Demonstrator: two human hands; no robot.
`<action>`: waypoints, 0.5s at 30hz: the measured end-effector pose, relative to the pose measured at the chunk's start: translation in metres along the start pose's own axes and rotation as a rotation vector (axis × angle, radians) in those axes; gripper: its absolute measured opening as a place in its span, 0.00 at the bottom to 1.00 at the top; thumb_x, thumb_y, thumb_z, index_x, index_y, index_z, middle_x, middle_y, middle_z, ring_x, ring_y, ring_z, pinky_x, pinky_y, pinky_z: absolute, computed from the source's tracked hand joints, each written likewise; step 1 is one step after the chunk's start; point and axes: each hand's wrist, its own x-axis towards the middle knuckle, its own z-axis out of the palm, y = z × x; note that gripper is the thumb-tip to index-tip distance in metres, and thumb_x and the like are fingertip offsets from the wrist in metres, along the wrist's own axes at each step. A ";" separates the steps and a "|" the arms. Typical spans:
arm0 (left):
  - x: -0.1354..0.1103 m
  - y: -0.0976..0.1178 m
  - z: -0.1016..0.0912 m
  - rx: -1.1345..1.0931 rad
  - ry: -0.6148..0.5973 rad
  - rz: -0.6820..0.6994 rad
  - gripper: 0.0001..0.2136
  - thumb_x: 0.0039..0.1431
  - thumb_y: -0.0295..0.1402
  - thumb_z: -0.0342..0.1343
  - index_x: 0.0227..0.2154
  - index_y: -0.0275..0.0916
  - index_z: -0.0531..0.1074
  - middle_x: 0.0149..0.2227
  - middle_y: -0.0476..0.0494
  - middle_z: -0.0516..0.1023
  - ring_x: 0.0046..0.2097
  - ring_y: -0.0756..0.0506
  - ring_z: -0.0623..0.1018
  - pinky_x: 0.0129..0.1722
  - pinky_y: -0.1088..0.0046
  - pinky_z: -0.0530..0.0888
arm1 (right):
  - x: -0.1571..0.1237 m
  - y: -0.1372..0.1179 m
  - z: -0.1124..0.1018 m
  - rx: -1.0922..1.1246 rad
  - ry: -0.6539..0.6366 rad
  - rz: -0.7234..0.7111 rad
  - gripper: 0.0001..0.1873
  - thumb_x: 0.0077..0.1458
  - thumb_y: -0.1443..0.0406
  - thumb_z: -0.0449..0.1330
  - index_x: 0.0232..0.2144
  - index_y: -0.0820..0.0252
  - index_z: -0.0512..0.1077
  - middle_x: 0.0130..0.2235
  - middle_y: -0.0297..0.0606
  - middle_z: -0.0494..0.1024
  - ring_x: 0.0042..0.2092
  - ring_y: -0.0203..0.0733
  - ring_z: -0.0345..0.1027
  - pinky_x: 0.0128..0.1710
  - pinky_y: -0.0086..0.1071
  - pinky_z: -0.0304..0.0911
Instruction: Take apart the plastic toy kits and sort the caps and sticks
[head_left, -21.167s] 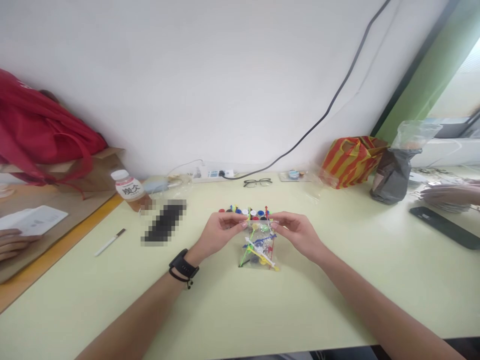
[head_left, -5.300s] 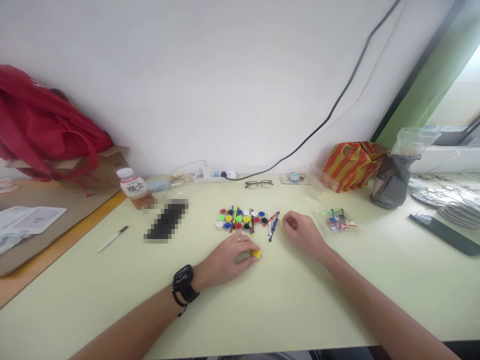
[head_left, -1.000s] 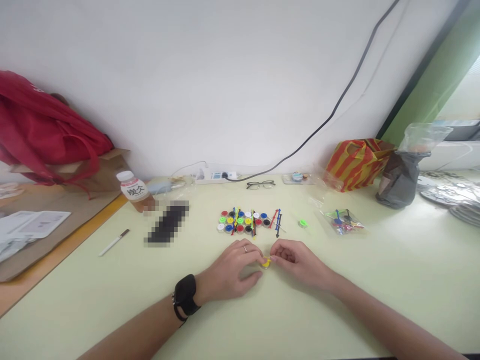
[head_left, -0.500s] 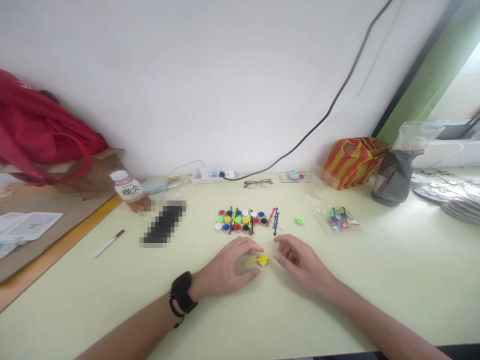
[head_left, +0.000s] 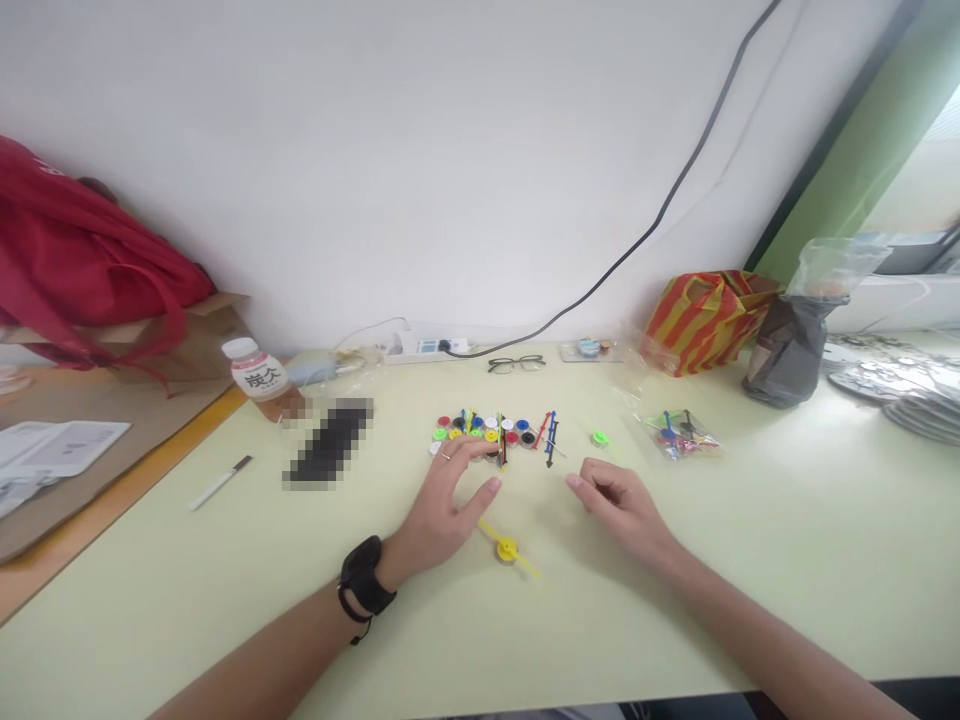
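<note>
A yellow spinner, a small disc with a thin stick through it, lies on the pale green table between my hands. My left hand, with a black watch on the wrist, reaches forward with its fingers spread, the fingertips at the near edge of a cluster of coloured discs and sticks. My right hand rests on the table to the right with loosely curled fingers and nothing in them. A green disc lies apart, and a clear bag of parts sits further right.
A drink bottle, a blurred dark object and a pen lie at left. Glasses and a power strip sit by the wall. A striped bag and a grey bag stand at right.
Both hands have let go of the yellow spinner, which now lies nearer to me. My left hand has moved forward to the cluster of discs; my right hand has drawn slightly right.
</note>
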 end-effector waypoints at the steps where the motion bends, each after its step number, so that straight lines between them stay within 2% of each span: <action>1: 0.000 0.001 -0.002 -0.015 -0.033 0.022 0.16 0.69 0.37 0.56 0.58 0.46 0.69 0.58 0.39 0.73 0.61 0.38 0.70 0.59 0.57 0.70 | -0.001 -0.003 0.001 -0.020 -0.038 -0.003 0.26 0.67 0.52 0.57 0.21 0.57 0.58 0.25 0.31 0.59 0.27 0.36 0.52 0.28 0.33 0.50; 4: -0.001 0.007 -0.005 -0.070 -0.274 0.117 0.17 0.61 0.37 0.65 0.53 0.45 0.73 0.53 0.41 0.77 0.56 0.39 0.74 0.58 0.58 0.71 | -0.006 -0.010 0.007 -0.060 -0.207 -0.019 0.18 0.65 0.55 0.60 0.27 0.57 0.67 0.27 0.32 0.65 0.29 0.36 0.57 0.28 0.31 0.53; 6: -0.001 0.010 -0.001 -0.067 -0.376 0.157 0.08 0.62 0.35 0.63 0.44 0.43 0.77 0.44 0.43 0.80 0.49 0.41 0.77 0.53 0.62 0.73 | -0.008 -0.012 0.011 -0.091 -0.289 -0.047 0.12 0.63 0.56 0.62 0.31 0.57 0.71 0.29 0.32 0.68 0.30 0.37 0.59 0.29 0.31 0.56; 7: 0.000 0.010 0.002 -0.053 -0.390 0.158 0.04 0.64 0.35 0.61 0.40 0.43 0.78 0.40 0.43 0.81 0.45 0.42 0.77 0.50 0.63 0.74 | -0.009 -0.012 0.012 -0.108 -0.310 -0.061 0.10 0.62 0.57 0.63 0.34 0.57 0.73 0.30 0.33 0.69 0.30 0.37 0.60 0.29 0.30 0.57; 9: 0.001 0.009 0.009 -0.016 -0.364 0.133 0.05 0.67 0.35 0.58 0.38 0.42 0.78 0.38 0.44 0.81 0.43 0.43 0.77 0.47 0.65 0.74 | -0.009 -0.010 0.015 -0.136 -0.318 -0.087 0.08 0.61 0.58 0.64 0.38 0.56 0.75 0.32 0.34 0.72 0.31 0.37 0.62 0.30 0.30 0.58; 12: 0.003 0.007 0.014 0.021 -0.295 0.088 0.05 0.68 0.36 0.59 0.41 0.43 0.78 0.39 0.45 0.82 0.44 0.43 0.78 0.46 0.65 0.74 | -0.008 -0.005 0.016 -0.164 -0.299 -0.104 0.06 0.63 0.61 0.62 0.40 0.55 0.77 0.37 0.37 0.74 0.32 0.38 0.65 0.31 0.31 0.60; 15: 0.003 0.007 0.010 0.040 -0.253 0.092 0.07 0.65 0.37 0.62 0.43 0.43 0.78 0.41 0.45 0.82 0.46 0.42 0.78 0.49 0.63 0.74 | -0.006 0.000 0.015 -0.208 -0.272 -0.109 0.08 0.65 0.64 0.58 0.38 0.55 0.77 0.39 0.39 0.75 0.35 0.40 0.68 0.34 0.32 0.63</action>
